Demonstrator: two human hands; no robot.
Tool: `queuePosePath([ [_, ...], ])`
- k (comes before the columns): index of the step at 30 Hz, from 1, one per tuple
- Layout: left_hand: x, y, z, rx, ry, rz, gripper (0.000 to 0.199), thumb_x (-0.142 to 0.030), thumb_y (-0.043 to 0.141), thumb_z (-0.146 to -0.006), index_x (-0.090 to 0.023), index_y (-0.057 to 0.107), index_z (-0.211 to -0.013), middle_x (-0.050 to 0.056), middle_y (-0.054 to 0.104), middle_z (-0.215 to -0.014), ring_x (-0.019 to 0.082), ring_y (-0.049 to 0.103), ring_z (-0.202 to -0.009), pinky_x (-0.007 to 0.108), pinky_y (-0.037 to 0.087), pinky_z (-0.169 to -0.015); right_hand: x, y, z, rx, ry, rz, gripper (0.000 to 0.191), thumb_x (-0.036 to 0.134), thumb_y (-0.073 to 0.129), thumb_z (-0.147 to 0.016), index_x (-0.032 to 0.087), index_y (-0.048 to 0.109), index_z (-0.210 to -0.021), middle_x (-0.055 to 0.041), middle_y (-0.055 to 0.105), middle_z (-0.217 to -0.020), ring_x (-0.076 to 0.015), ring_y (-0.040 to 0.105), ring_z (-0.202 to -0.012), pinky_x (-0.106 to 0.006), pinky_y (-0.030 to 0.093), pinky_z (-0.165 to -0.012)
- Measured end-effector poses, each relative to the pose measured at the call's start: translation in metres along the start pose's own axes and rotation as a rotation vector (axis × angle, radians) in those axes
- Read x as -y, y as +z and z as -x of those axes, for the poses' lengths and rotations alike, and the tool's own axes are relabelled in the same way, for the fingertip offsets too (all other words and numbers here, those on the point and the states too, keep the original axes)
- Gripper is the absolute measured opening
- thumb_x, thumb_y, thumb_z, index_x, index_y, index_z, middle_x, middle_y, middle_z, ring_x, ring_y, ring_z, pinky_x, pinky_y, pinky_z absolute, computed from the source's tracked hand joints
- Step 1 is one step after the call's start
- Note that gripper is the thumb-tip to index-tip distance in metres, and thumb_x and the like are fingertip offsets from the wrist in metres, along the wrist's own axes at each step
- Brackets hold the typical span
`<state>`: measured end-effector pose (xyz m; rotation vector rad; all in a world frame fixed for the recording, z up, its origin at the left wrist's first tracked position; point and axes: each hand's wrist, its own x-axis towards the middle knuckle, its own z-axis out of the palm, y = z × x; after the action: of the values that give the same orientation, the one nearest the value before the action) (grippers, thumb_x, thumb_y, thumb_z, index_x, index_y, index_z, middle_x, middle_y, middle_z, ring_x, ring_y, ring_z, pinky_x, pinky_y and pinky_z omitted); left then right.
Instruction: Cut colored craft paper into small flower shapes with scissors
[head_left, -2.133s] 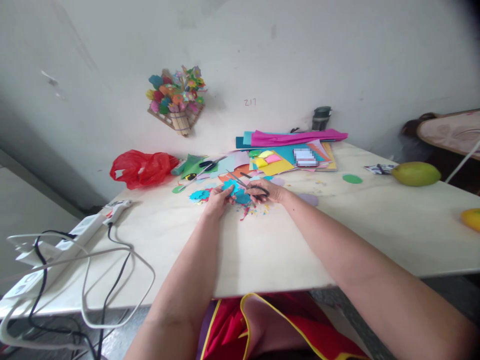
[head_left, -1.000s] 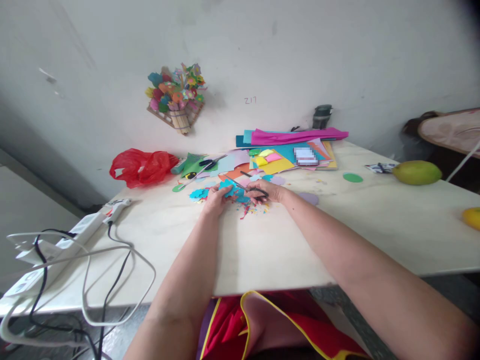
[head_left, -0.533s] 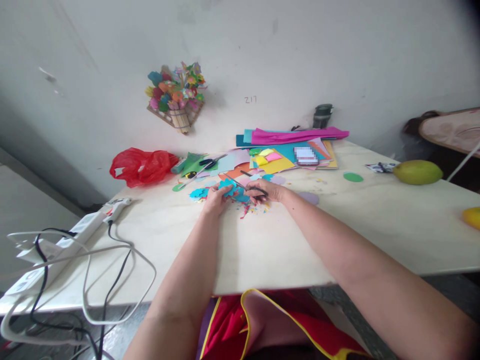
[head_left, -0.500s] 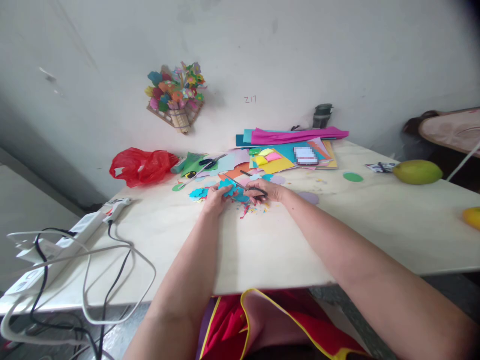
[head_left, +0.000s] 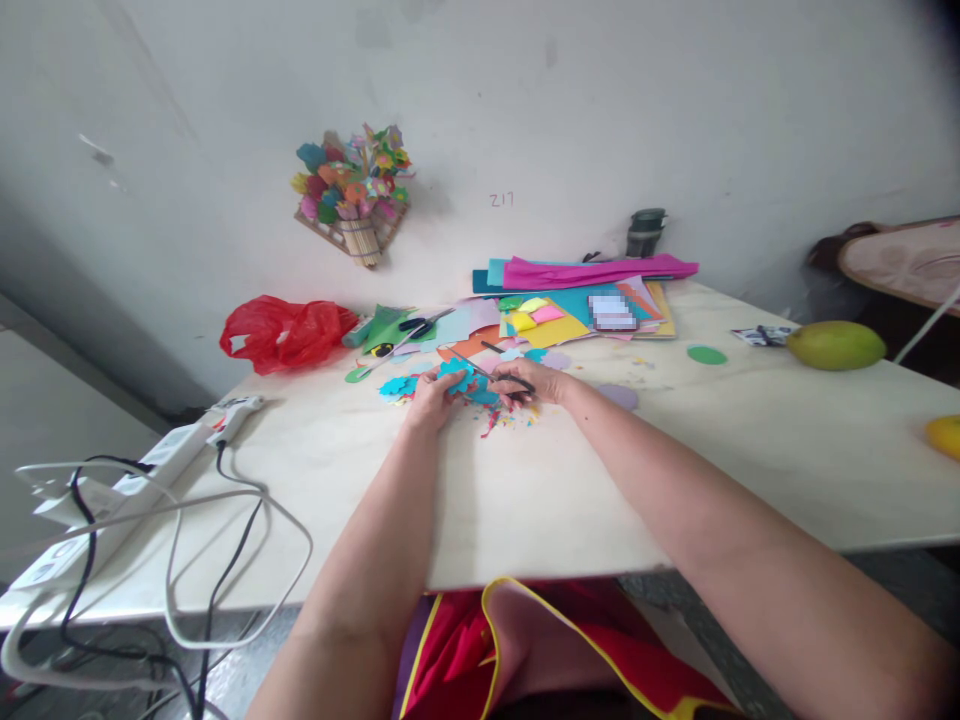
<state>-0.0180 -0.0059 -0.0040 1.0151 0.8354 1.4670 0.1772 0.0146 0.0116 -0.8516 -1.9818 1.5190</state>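
Observation:
Between the thumb and fingers of my left hand (head_left: 433, 396) is a piece of blue paper (head_left: 456, 376) with a scalloped edge. My right hand (head_left: 544, 383) grips a pair of scissors (head_left: 514, 381) by the dark handles, its blades pointing left toward the paper. Whether the blades touch the paper I cannot tell. Just left of my left hand lie more blue paper cutouts (head_left: 397, 387). Small coloured paper scraps (head_left: 495, 418) are scattered on the table below my hands.
Behind my hands are coloured paper sheets (head_left: 562, 332) and a second pair of scissors (head_left: 424, 325). A red plastic bag (head_left: 289, 335) sits back left. A power strip (head_left: 112, 500) with looping cables lines the left edge. A green-yellow fruit (head_left: 836, 344) lies at the right.
Hardly anything differs. The blue paper in my left hand and the scissors in my right hand stay in nearly the same place.

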Motion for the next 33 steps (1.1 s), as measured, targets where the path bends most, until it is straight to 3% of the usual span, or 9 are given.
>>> queuePosePath([
  [33,0.0018,-0.0003,-0.0027,-0.027,0.002,0.04,0.03,-0.023,0.085,-0.044,-0.013,0.062,-0.06,0.002,0.064,-0.061,0.014,0.061,-0.054,0.032,0.056,-0.063,-0.0002,-0.0008,-0.0035,-0.028,0.003,0.082,0.025,0.035,0.068,-0.076,0.014,0.055,-0.074,0.0057,0.051,-0.047,-0.0047,0.041,-0.035,-0.017,0.027,-0.035],
])
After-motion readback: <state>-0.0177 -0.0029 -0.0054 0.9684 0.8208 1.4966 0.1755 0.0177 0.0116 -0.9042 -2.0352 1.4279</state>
